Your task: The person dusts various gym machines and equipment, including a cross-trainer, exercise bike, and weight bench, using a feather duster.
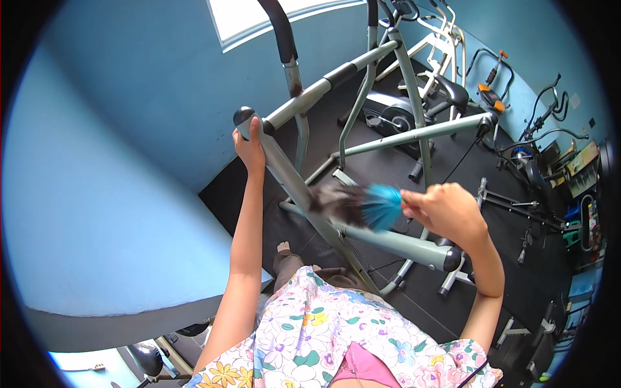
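Observation:
My right hand (446, 210) is closed around the handle end of a feather duster (380, 205), which has blue feathers near the grip and dark brown ones toward the tip. Its blurred brown tip lies against or just over the slanted grey frame tube (284, 167) of an exercise machine; exact contact is hard to tell. Up at the black-capped top of that same tube, my left hand (250, 147) is wrapped round it, thumb on the upper side. A lower grey tube (401, 246) with a black end cap runs below the duster.
An upright handlebar (281, 32) with black grip rises ahead of my left hand. A blue wall (116, 194) curves close on the left. Beyond stand an exercise bike (446, 94), a white machine (443, 42) and a weight bench frame (517, 207) on black floor mats.

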The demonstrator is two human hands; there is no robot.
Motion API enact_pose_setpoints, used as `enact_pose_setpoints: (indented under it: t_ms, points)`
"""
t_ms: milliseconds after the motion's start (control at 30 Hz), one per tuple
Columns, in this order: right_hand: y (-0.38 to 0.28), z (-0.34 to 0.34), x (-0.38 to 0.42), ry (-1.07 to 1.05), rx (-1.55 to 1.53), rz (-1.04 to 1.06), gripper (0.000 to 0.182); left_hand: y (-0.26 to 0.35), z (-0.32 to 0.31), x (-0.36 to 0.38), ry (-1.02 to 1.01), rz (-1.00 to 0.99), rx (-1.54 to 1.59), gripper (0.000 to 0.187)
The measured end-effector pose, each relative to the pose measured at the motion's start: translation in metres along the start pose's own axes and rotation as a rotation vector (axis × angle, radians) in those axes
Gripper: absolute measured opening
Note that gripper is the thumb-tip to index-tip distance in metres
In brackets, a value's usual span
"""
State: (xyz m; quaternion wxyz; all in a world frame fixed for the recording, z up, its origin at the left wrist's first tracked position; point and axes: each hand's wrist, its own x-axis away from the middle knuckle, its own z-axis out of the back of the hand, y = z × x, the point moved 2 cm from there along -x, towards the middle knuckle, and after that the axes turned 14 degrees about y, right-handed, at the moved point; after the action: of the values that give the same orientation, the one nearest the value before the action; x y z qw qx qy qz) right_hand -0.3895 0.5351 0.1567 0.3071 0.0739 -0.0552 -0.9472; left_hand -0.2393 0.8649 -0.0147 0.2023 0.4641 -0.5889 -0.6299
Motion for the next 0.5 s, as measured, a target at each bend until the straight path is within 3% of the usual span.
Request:
enact_pose_setpoints:
  t_ms: [167,200,300,400,467,500]
  points:
    - [-0.016,0.006,-0.018,0.396,0.097,0.032,0.032,-0.013,-0.003,-0.005,0.046,-0.022,-0.002,0.054]
    - [-0.018,0.007,-0.015,0.393,0.1,0.03,0.032,-0.012,-0.003,-0.004,0.043,-0.019,0.001,0.054]
    - [-0.024,0.001,-0.001,-0.007,0.012,0.065,0.021,-0.009,-0.001,-0.003,0.033,-0.01,-0.032,0.053]
    - [-0.017,-0.002,0.002,-0.189,0.008,0.144,0.02,-0.002,0.001,-0.001,0.008,-0.022,-0.052,0.054]
    - [-0.022,0.011,-0.002,-0.187,0.036,0.106,0.022,0.0,0.0,0.0,0.025,-0.017,-0.057,0.055]
    - [-0.023,0.02,-0.004,0.027,0.083,0.099,0.024,-0.004,0.0,-0.002,0.025,-0.016,-0.059,0.055]
